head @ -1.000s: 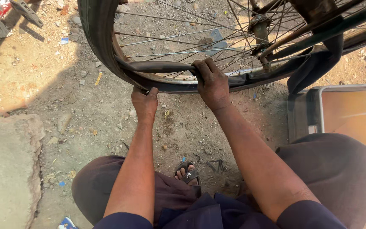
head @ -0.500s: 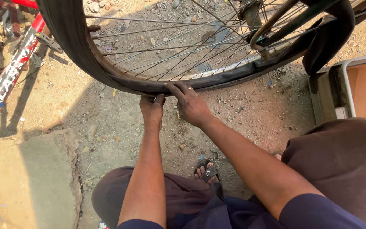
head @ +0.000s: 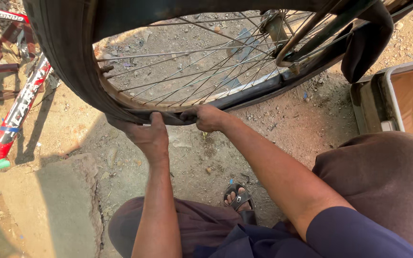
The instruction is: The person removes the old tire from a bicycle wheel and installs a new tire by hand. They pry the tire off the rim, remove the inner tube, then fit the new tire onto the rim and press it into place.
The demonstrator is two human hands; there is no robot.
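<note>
Tyre (head: 68, 62) fills the top of the view, black and thick, curving down the left side and along the bottom of the wheel, right above both hands. Left hand (head: 146, 136) is clamped on the tyre's lower edge from underneath, fingers curled up over the rubber. Right hand (head: 208, 117) sits just beside it, fist closed on the same edge, where it meets the rim (head: 135, 106). Both hands are equally close, both gripping. From here the tyre's edge runs on rightward along the rim towards the dark frame bars (head: 311, 36). Spokes (head: 192, 62) fan out behind. Below the hands, bare dirt ground (head: 283, 124) and open room; a concrete slab (head: 48, 200) lower left, a red bicycle frame (head: 17, 110) far left.
</note>
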